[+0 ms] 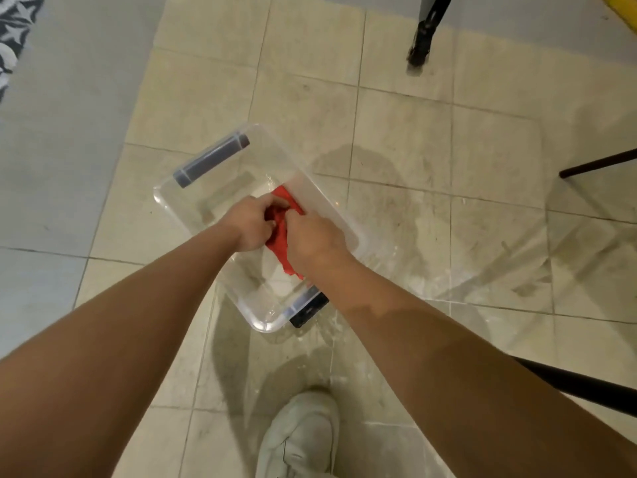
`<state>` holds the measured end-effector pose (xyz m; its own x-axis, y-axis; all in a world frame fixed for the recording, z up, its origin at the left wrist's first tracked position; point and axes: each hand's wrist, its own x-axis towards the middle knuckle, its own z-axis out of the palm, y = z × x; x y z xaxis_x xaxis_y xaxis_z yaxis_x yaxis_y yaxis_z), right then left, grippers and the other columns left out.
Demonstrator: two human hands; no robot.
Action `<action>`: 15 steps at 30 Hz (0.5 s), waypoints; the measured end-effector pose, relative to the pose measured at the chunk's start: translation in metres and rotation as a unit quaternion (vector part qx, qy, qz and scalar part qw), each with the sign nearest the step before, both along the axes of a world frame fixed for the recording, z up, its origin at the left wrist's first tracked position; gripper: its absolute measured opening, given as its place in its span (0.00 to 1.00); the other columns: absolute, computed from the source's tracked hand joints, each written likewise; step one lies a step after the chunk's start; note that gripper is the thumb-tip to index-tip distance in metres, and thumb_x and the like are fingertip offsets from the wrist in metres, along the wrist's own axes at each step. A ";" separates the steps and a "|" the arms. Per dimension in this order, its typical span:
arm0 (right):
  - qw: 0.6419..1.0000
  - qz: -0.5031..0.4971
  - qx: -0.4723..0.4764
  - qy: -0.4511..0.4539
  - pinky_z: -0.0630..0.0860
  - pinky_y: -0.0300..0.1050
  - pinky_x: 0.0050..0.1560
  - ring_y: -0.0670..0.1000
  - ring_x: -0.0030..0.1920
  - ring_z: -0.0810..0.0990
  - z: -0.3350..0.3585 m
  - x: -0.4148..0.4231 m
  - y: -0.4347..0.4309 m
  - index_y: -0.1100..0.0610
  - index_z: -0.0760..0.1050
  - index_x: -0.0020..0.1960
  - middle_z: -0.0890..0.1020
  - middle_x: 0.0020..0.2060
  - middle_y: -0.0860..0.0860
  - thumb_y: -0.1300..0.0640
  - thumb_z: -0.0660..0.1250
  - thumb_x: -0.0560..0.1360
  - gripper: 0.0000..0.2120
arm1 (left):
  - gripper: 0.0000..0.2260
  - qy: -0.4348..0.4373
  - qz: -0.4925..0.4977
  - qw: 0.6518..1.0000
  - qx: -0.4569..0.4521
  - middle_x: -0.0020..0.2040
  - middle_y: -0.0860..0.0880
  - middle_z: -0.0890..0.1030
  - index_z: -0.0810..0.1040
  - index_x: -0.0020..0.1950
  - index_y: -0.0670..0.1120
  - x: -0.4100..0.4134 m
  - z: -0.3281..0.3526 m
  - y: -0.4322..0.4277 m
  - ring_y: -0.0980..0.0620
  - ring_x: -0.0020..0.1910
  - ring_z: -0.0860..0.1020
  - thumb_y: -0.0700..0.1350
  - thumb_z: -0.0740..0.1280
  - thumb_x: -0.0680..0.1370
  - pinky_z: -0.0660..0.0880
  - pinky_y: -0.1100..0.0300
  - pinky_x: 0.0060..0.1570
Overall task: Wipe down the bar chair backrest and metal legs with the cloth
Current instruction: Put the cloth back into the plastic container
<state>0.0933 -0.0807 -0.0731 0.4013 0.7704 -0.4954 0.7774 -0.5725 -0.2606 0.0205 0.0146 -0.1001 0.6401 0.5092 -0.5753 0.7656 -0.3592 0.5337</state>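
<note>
- Here we are, looking straight down: both bare arms reach out over a clear plastic tub (324, 194) sitting on the tiled floor (413, 132).
- The red cloth (278, 243) is right in the middle of the action, bunched up between the two hands and hanging down inside the tub.
- Left hand (250, 224) is on it, fingers (272, 201) curled tight round the upper part of the bunch, knuckles facing the camera.
- Right hand (315, 241) is pressed in from the other side, gripping the same cloth; its fingers are tucked under and mostly hidden, but they are closed into the fabric.
- The two hands sit hard against each other, with only a strip of red showing between them and a tail of red trailing below the right wrist.
- The tub has a dark grey handle (211, 160) on its far end and a second handle (308, 310) on the near end, partly behind the right forearm.
- Wet glints show inside the tub, and the tiles around it shine with damp patches.
- A white shoe (300, 439) is planted on the floor just below the tub.
- Up top, well apart from the tub, a black leg (425, 32) stands on the tiles; a thin dark leg (596, 163) slants in from the right edge.
- A dark bar (586, 388) pokes out behind the right arm.
- A patterned rug (13, 39) peeks in at the top left corner.
</note>
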 end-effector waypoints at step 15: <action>0.998 0.008 -0.063 0.029 0.71 0.45 0.48 0.56 0.56 0.76 -0.001 -0.005 0.001 0.60 0.73 0.60 0.77 0.57 0.55 0.57 0.60 0.78 0.12 | 0.30 0.152 -0.197 0.961 0.120 0.78 0.48 0.52 0.54 0.77 0.52 -0.004 -0.010 0.002 0.42 0.72 0.59 0.52 0.63 0.78 0.63 0.49 0.69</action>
